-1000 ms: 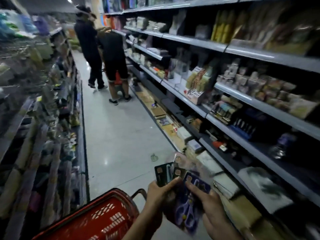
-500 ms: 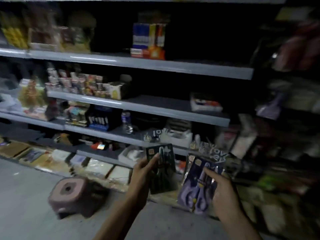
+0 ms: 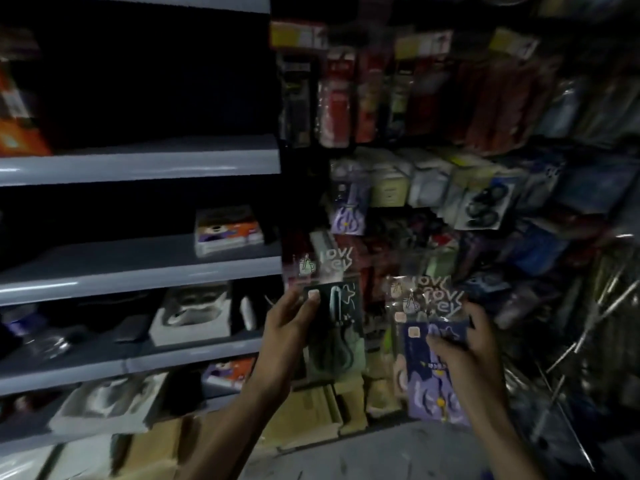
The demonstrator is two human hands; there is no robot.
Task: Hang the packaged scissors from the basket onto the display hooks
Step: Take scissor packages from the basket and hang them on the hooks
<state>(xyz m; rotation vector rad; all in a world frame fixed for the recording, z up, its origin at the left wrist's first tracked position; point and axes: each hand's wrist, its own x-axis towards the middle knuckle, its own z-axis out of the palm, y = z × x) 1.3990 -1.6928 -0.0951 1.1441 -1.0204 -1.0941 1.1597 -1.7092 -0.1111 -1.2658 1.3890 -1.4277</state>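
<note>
The left hand (image 3: 289, 329) grips a dark green scissors pack (image 3: 341, 327) upright, with the thumb pressed on its front near the top. The right hand (image 3: 476, 344) holds a purple scissors pack (image 3: 431, 382) near it, thumb laid across the card. Behind them blurred hanging packages (image 3: 485, 202) crowd the display, with bare metal hooks (image 3: 588, 323) at the right and grey shelves (image 3: 138, 161) carrying boxes (image 3: 190, 320) at the left.

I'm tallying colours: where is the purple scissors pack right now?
In the head view, lower right of centre: the right hand grips the purple scissors pack, right of the green pack in the left hand.
</note>
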